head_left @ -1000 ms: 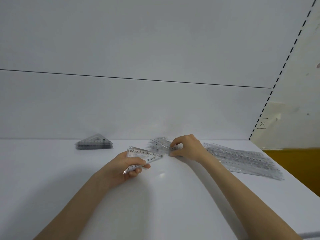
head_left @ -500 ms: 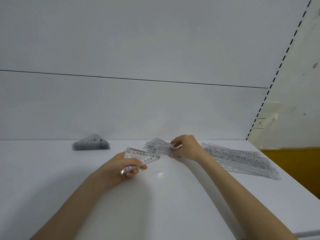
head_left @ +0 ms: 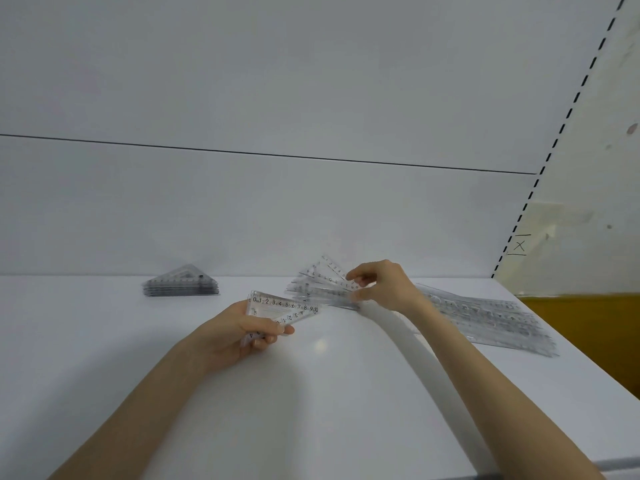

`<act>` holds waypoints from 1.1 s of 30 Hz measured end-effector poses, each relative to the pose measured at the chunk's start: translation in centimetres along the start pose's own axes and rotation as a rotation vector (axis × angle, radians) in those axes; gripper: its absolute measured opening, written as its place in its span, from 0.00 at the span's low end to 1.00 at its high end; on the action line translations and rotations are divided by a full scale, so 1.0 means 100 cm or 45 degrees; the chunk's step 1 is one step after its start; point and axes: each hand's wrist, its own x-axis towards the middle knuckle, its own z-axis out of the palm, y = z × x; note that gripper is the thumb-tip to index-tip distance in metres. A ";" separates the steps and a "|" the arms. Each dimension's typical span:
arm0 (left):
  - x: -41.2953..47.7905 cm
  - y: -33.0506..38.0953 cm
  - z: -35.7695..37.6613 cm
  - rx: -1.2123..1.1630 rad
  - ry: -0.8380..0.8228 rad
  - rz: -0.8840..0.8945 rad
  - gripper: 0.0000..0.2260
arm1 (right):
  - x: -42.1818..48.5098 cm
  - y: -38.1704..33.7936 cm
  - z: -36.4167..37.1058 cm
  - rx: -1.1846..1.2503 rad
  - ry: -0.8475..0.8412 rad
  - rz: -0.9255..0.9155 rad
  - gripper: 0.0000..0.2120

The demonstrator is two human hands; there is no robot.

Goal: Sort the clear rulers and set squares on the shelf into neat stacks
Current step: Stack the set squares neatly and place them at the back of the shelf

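A neat stack of set squares (head_left: 181, 285) sits left of centre against the back panel (head_left: 311, 209), well apart from both hands. Right of centre, a long spread of clear rulers (head_left: 485, 317) slants toward the shelf's right edge, and the right forearm crosses in front of its near end. Between these 2 groups, a loose pile of set squares (head_left: 308, 291) lies fanned on the white shelf (head_left: 311, 410).

The right hand (head_left: 384, 287) is at the pile's right side. Its thumb and curled fingers pinch a tilted set square (head_left: 332, 271), whose far corner is raised above the others. The left hand (head_left: 235, 334), just lower left of the pile, grips a held bundle of set squares (head_left: 284, 308) with the thumb on top and the fingers curled beneath. The bundle's printed 0 to 10 scale faces the camera.

The shelf's right edge runs diagonally from the back corner to the lower right, with a yellow-brown surface (head_left: 588, 327) beyond it. A slotted upright (head_left: 568, 112) climbs from that corner to the upper right, and an X mark (head_left: 519, 244) is on the wall beside it. The front edge shows as a grey strip (head_left: 616, 465) at lower right. White shelf surface shows between the 2 forearms and across the lower left of the frame.
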 end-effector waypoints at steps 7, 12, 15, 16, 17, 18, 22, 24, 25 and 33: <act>-0.002 0.000 0.003 -0.047 -0.073 0.037 0.44 | -0.019 -0.035 0.016 -0.035 -0.158 -0.582 0.18; -0.003 0.001 0.005 -0.040 -0.037 0.046 0.43 | -0.014 -0.039 0.035 -0.160 -0.087 -0.662 0.19; -0.002 0.000 0.004 -0.062 -0.013 0.042 0.41 | -0.012 -0.038 0.040 -0.188 -0.064 -0.665 0.19; -0.002 0.000 0.003 -0.082 -0.009 0.042 0.39 | -0.013 -0.039 0.042 -0.203 -0.066 -0.664 0.19; -0.001 -0.001 0.003 -0.095 -0.003 0.036 0.36 | -0.015 -0.041 0.043 -0.226 -0.086 -0.651 0.20; -0.001 0.000 0.003 -0.103 0.007 0.029 0.31 | -0.016 -0.041 0.043 -0.244 -0.118 -0.627 0.21; 0.000 0.001 0.005 -0.138 0.104 0.004 0.10 | -0.010 -0.027 0.019 -0.048 0.016 -0.414 0.16; 0.001 0.001 0.004 -0.155 0.137 0.000 0.08 | -0.001 -0.011 0.006 -0.114 0.120 -0.207 0.17; 0.001 0.000 0.004 -0.155 0.150 -0.003 0.08 | 0.003 -0.003 0.004 -0.220 0.069 -0.100 0.20; 0.001 0.003 0.005 -0.130 0.187 -0.010 0.09 | 0.022 0.019 0.026 -0.372 -0.049 0.048 0.13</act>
